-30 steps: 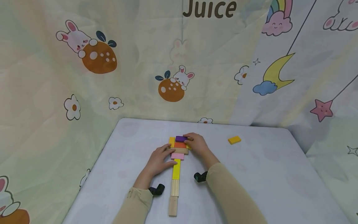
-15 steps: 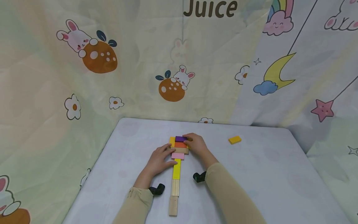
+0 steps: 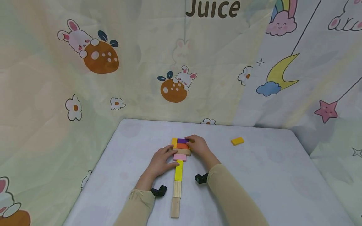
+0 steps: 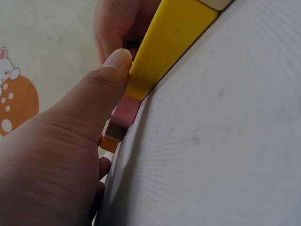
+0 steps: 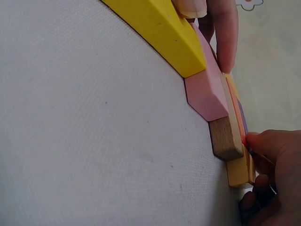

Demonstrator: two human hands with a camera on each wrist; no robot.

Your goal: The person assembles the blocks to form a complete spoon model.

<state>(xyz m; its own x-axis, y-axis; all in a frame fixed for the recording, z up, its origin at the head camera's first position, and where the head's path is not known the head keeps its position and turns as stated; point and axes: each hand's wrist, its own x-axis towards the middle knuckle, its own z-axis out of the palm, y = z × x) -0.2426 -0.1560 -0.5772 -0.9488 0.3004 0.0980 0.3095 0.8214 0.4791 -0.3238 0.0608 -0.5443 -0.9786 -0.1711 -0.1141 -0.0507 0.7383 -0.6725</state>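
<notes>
In the head view, a line of wooden blocks runs away from the person. My right hand pinches the right end of a purple block, which lies against the far side of an orange block. To their left stands a yellow-orange block; another yellow-orange block shows beside the right fingers. With fingers spread, my left hand rests its fingertips on a crosswise plain wood block. Its thumb touches a long yellow block. Between these two blocks sits a pink block.
Nearer the person, two plain wood blocks continue the line. A loose yellow-orange block lies at the back right of the white table. A printed cloth hangs behind.
The purple block has shifted slightly left and then toward the person, closing up to the orange block. My right hand has moved slightly with it; the left hand has stayed in place.
</notes>
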